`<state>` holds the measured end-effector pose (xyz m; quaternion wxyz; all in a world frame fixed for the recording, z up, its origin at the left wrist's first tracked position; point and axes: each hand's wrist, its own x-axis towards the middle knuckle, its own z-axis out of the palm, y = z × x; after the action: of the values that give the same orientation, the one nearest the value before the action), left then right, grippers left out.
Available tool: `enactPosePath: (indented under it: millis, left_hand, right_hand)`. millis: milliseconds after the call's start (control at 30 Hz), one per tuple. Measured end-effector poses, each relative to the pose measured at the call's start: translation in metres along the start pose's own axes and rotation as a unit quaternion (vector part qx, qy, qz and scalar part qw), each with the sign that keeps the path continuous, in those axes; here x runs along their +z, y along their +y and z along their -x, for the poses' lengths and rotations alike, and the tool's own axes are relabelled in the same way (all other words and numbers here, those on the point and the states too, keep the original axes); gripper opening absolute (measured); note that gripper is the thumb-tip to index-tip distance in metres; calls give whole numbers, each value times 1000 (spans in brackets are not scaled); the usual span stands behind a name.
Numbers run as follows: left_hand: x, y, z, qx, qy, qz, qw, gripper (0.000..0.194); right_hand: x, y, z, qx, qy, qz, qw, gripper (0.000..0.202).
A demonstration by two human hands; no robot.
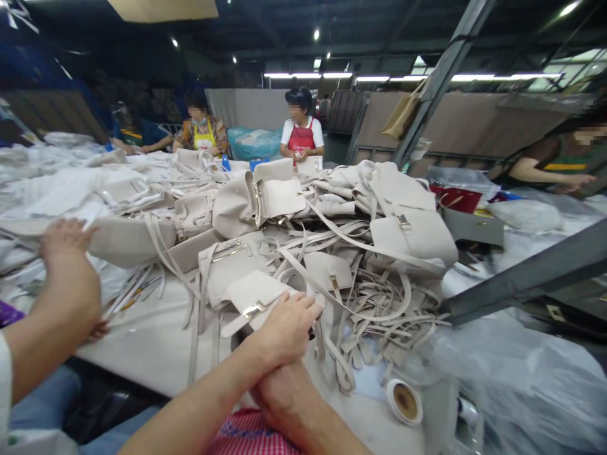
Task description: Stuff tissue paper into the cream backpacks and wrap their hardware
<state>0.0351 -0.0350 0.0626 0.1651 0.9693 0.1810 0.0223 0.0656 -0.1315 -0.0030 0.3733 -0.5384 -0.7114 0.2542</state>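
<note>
Screening the right hand (277, 387), the left hand (290, 325) touches a bag (258, 289) among straps (379, 303); both hands' fingers unclear.

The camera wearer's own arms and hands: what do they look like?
The left hand and right hand, partly hidden, show no gloves. The visible forearms show no sleeves or watch. Red-and-white checked cloth appears between them.
</note>
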Motion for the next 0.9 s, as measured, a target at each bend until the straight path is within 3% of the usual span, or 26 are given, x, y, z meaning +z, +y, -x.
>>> enactPosePath:
  millis: [100, 167, 233, 300, 333, 400, 567, 767, 900]
  left_hand:
    - [12, -16, 5, 6, 5, 23, 1000, 51]
    - [16, -27, 15, 9, 11, 54, 998, 57]
    - [17, -34, 26, 3, 10, 83, 996, 59]
    - [16, -37, 34, -5, 16, 106, 994, 59]
    - [16, -37, 37, -5, 20, 114, 993, 59]
    - [15, -35, 40, 0, 24, 120, 993, 59]
    - [6, -19, 37, -7, -3, 74, 997, 57]
    - [0, -4, 34, -22, -27, 24, 999, 49]
    - [3, -7, 45, -8, -27, 28, 999, 53]
  right_hand:
    - [-29, -15, 20, -54, -4, -18, 998, 28]
    - [-48, -14, 40, -43, 75, -71, 994, 21]
    - [-59, 1, 60, 103, 211, -136, 963, 18]
    - [-60, 25, 74, 277, 284, -171, 902, 21]
    - [-56, 37, 77, 328, 283, -175, 884, 22]
    - [-45, 56, 77, 359, 246, -182, 882, 27]
    - [-21, 64, 59, 321, 180, -185, 911, 18]
    - [-32, 56, 58, 314, 179, -152, 920, 17]
    - [-43, 73, 62, 326, 255, -110, 904, 22]
